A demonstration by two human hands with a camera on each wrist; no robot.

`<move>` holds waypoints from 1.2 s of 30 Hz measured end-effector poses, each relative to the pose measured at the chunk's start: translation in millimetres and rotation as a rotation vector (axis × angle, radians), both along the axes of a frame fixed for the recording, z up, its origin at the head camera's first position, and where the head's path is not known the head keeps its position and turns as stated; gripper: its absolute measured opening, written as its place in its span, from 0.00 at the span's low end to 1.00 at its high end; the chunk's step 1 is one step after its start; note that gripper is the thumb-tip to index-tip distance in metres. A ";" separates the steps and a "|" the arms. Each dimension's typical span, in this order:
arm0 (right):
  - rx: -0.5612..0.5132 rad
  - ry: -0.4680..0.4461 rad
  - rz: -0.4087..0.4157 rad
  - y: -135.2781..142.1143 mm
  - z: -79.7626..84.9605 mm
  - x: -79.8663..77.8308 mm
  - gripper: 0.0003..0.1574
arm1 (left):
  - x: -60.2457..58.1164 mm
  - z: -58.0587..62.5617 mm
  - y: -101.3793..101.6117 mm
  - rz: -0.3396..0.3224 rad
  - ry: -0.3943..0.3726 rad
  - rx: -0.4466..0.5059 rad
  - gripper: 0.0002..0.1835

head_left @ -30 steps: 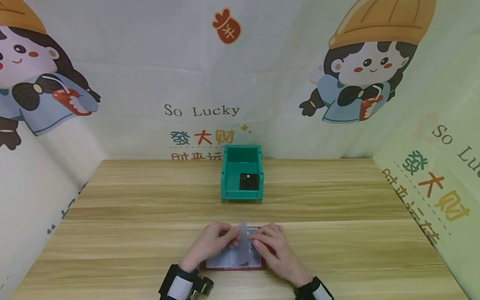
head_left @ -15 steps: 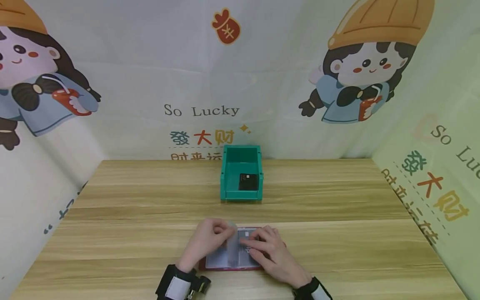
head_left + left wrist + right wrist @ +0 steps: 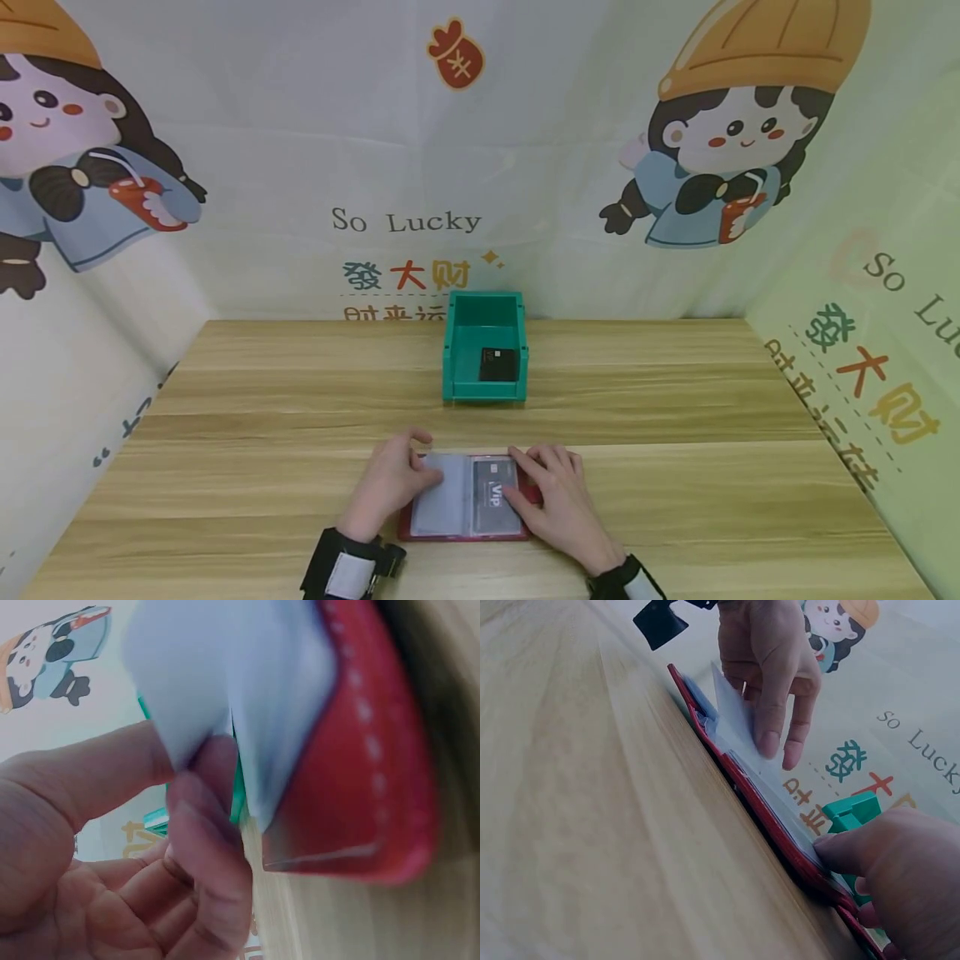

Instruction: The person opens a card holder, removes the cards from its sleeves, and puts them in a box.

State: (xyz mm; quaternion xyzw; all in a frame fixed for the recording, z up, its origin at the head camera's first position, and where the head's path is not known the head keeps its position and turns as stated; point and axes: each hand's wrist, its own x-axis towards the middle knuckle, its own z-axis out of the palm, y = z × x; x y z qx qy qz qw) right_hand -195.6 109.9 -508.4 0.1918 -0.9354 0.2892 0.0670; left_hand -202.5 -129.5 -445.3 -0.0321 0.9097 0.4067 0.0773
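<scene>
A red card holder [image 3: 405, 525] lies spread on the table, with translucent plastic sleeves [image 3: 442, 508] inside. A grey card marked "Vip" [image 3: 495, 500] sits in a right-hand sleeve. My left hand [image 3: 390, 479] is at the holder's left side; its thumb touches a sleeve page [image 3: 735, 712] that stands partly raised, and the index finger extends apart from it. My right hand [image 3: 558, 500] holds the holder's right side, thumb on the inner sleeve and fingers at the outer edge. In the left wrist view, the raised page [image 3: 187, 682] hides part of the left hand.
A green bin [image 3: 483, 392] stands at the back middle of the wooden table [image 3: 300, 383], with a black card [image 3: 498, 364] inside. Printed cloth walls border the back and sides.
My left hand has moved left, carrying a sleeve page over to the left side and uncovering the Vip card. My right hand's index finger has drawn back from the card toward the holder's upper right.
</scene>
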 end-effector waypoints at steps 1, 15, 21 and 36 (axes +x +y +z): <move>0.004 -0.008 -0.001 0.0 0.0 -0.2 0.29 | 0.2 -0.8 0.5 -0.001 0.005 -0.006 0.25; 0.001 -0.059 -0.003 0.8 1.3 -0.7 0.30 | 4.3 -5.7 27.1 -0.208 0.242 -0.155 0.08; 0.003 -0.043 0.002 0.7 0.7 -0.9 0.30 | 5.2 -10.2 33.9 -0.230 0.178 -0.067 0.02; 0.004 -0.041 0.072 3.5 0.1 -1.3 0.35 | 6.9 -7.0 32.6 -0.100 0.171 -0.178 0.03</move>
